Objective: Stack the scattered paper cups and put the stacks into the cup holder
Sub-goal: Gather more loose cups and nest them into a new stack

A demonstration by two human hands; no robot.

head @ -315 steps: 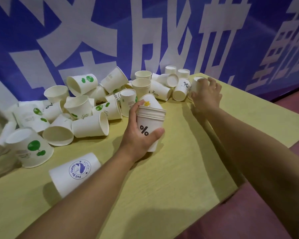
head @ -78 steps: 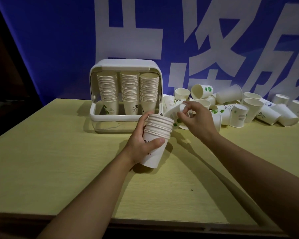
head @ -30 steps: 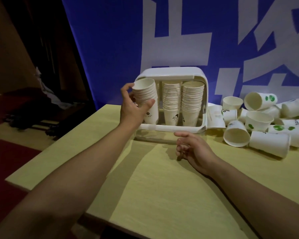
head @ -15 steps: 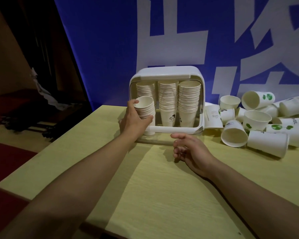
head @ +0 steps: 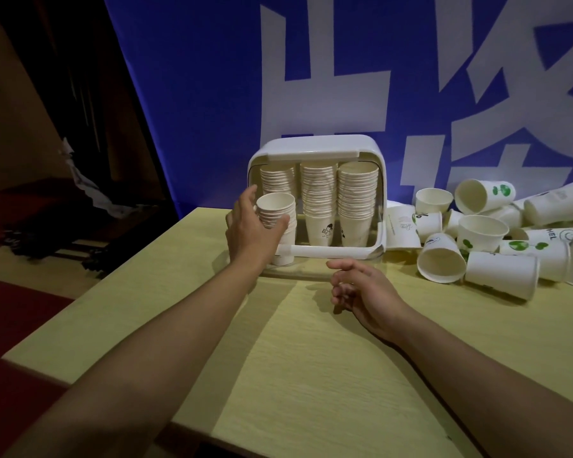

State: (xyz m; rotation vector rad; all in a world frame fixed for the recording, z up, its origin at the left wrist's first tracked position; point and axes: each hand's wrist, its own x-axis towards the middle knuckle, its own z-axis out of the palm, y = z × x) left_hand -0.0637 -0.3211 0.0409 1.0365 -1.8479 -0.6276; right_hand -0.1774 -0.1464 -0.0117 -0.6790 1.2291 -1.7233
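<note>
Stack (head: pixel 277 223): a short column of nested white paper cups stood upright at the middle of the frame, at the left front corner of the holder; whether its base sat inside the tray or on the table just before it, I could not tell.
Handling: it looked light and thin-walled, easy to crush, and the cups seemed able to slide apart; I judged it best taken around the middle rims, where many layers make it stiff, with gentle pressure.
Left hand (head: pixel 250 228): it curled around the stack, thumb on the right side and fingers behind on the left.
Right hand (head: pixel 361 292): it hovered low over the table at lower centre, fingers loosely bent, holding nothing.
Holder (head: pixel 315 150): a white plastic box with rounded corners and an open front, already containing three tall ribbed stacks standing side by side.
Loose cups (head: pixel 501 279): at the right of the frame many lay on their sides or stood, matte paper, some with green leaf prints.
Table (head: pixel 311 375): pale yellow-green top with a fine wood grain, smooth.
Banner (head: pixel 196 94): blue cloth with big white characters behind.
</note>
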